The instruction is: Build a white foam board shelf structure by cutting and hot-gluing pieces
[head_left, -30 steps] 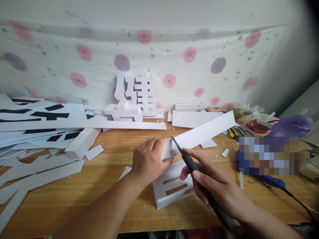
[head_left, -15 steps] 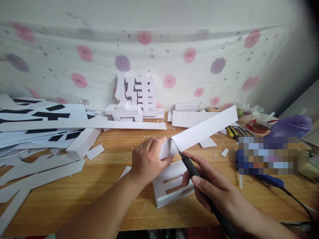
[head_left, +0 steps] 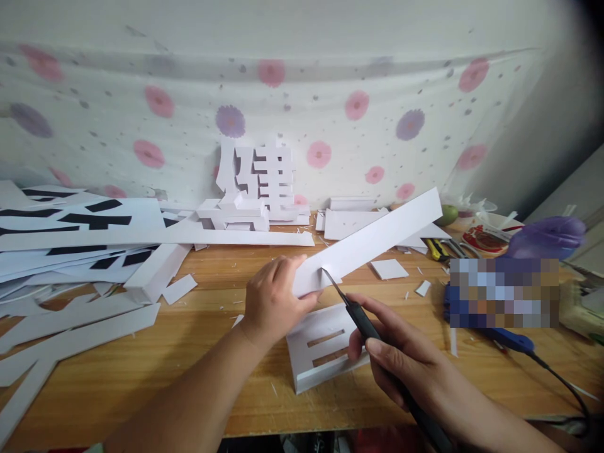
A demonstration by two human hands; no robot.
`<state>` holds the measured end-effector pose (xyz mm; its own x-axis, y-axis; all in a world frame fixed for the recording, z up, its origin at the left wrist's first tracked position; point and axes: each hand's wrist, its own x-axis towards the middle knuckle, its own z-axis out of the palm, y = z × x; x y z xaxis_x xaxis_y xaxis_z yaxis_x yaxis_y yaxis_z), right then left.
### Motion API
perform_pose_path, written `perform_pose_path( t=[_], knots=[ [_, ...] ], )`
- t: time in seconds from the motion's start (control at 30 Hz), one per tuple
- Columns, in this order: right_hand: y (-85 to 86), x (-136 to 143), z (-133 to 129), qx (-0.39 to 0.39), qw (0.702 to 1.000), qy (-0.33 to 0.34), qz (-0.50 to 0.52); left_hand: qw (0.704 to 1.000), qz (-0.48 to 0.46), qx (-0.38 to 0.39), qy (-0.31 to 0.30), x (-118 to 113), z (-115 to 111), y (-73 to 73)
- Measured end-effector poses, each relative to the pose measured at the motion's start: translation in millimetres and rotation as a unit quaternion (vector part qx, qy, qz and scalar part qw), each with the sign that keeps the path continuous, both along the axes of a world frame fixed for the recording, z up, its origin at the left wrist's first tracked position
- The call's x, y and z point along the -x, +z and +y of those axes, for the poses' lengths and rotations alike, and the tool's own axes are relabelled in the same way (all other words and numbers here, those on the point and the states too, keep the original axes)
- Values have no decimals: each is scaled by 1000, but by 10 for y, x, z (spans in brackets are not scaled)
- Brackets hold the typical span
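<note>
A long white strip (head_left: 377, 242) slants up to the right, its lower left end gripped by my left hand (head_left: 275, 296). Closed around a black-handled tool (head_left: 361, 321) is my right hand (head_left: 396, 352). The tool's thin metal tip touches or nearly touches the strip just right of my left fingers. Beneath both hands, a white piece with slots (head_left: 325, 346) lies on the wooden table (head_left: 189, 371), partly hidden by my right hand.
White cut-out characters (head_left: 274, 176) stand against the flowered cloth. White strips (head_left: 94, 327) and black-marked sheets (head_left: 117, 220) cover the left side. At right are a yellow cutter (head_left: 436, 249), a blue tool with a cable (head_left: 514, 340) and a purple bag (head_left: 547, 239).
The strip's face has turned and flattened, and its far end has shifted slightly left and up. My left hand has moved a little left. The tool's tip has moved left along the strip.
</note>
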<state>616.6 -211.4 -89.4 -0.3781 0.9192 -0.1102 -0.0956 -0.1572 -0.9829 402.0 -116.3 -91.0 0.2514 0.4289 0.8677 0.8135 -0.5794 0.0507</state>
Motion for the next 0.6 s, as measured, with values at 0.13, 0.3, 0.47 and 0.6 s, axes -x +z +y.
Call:
perform_pose_path(
  t=[0.13,0.3,0.47,0.6],
  knots=[
    [-55,-20,-13,-2,1000,3,-1,1000,-3,-12,19,9,25,-1],
    [-79,-33,-55,5,1000,4,-20,999,-33,5,30,56,47,34],
    [70,-274,39,-79,978,-69,-181,990,-100,19,99,122,83,107],
    [-48,-696,413,-227,861,-119,-440,987,-110,103,62,84,89,111]
  ],
)
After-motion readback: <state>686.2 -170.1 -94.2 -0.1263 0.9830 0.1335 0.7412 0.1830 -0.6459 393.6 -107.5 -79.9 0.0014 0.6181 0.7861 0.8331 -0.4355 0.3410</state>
